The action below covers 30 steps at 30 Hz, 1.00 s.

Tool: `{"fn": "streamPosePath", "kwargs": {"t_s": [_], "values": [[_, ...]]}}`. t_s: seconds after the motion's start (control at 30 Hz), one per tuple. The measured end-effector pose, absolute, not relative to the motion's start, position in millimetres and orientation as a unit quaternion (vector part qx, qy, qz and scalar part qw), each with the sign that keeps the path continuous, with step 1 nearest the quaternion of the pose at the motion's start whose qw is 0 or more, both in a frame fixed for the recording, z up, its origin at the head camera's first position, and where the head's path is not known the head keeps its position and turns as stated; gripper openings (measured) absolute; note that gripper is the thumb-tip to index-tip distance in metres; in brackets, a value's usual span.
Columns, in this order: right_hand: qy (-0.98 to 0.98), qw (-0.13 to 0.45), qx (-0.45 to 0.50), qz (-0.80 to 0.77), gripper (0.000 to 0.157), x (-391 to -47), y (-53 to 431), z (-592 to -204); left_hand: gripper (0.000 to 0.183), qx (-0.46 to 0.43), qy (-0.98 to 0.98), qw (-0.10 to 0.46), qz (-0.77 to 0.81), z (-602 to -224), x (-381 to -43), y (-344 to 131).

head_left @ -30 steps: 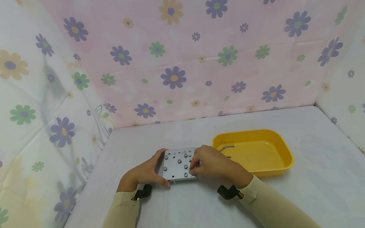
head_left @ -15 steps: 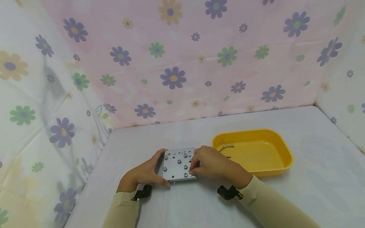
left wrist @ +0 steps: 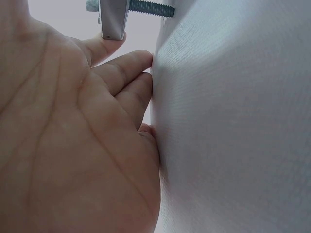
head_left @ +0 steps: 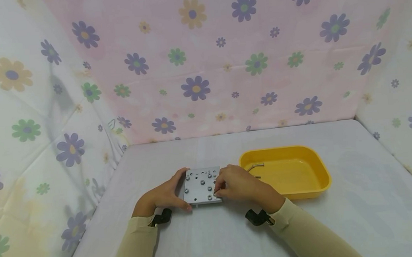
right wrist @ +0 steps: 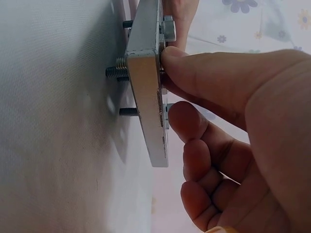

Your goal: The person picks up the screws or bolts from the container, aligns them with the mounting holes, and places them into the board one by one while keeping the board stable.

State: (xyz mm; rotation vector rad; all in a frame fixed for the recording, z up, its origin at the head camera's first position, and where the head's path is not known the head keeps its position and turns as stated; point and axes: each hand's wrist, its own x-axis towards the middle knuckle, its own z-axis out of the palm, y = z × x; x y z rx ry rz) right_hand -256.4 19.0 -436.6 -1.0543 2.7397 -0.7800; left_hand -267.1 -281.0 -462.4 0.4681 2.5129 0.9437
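Observation:
A silver metal plate [head_left: 198,192] with holes and several hex socket bolts stands in front of me, raised on the threaded ends of its bolts. My left hand [head_left: 165,193] holds its left side, thumb at the front corner and fingers at the back edge. My right hand [head_left: 240,184] pinches a bolt at the plate's right front corner between thumb and index finger; its head is mostly hidden by them. Threaded bolt ends [right wrist: 115,72] stick out under the plate in the right wrist view. Another bolt shank [left wrist: 151,8] shows below the plate edge in the left wrist view.
A yellow tray [head_left: 322,176] stands right behind my right hand, with a few loose bolts [head_left: 258,165] at its left end. White cloth [head_left: 213,239] covers the table. Flowered fabric [head_left: 215,56] hangs at the back and sides.
Almost nothing differs. Both hands and the plate keep their places, with my right fingertips still at the corner bolt.

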Motion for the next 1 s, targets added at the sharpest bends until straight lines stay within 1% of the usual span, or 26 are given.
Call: {"fn": "streamPosePath", "kwargs": {"t_s": [0.23,0.5,0.63,1.0], "values": [[0.905,0.048,-0.340,-0.252,0.004,-256.1,18.7,-435.8,0.133,0.167,0.904,0.205,0.336,-460.6,-267.4,-279.3],[0.911,0.045,-0.331,-0.242,0.008,-255.8,20.5,-431.0,0.133,0.166,0.904,0.206,0.336,-459.5,-267.0,-278.4],[0.906,0.050,-0.333,-0.259,0.009,-255.8,25.4,-425.9,0.134,0.158,0.905,0.209,0.336,-460.5,-266.3,-278.4],[0.892,0.050,-0.320,-0.316,0.005,-259.6,37.9,-412.4,0.134,0.161,0.903,0.205,0.340,-462.2,-266.9,-279.9]]}}
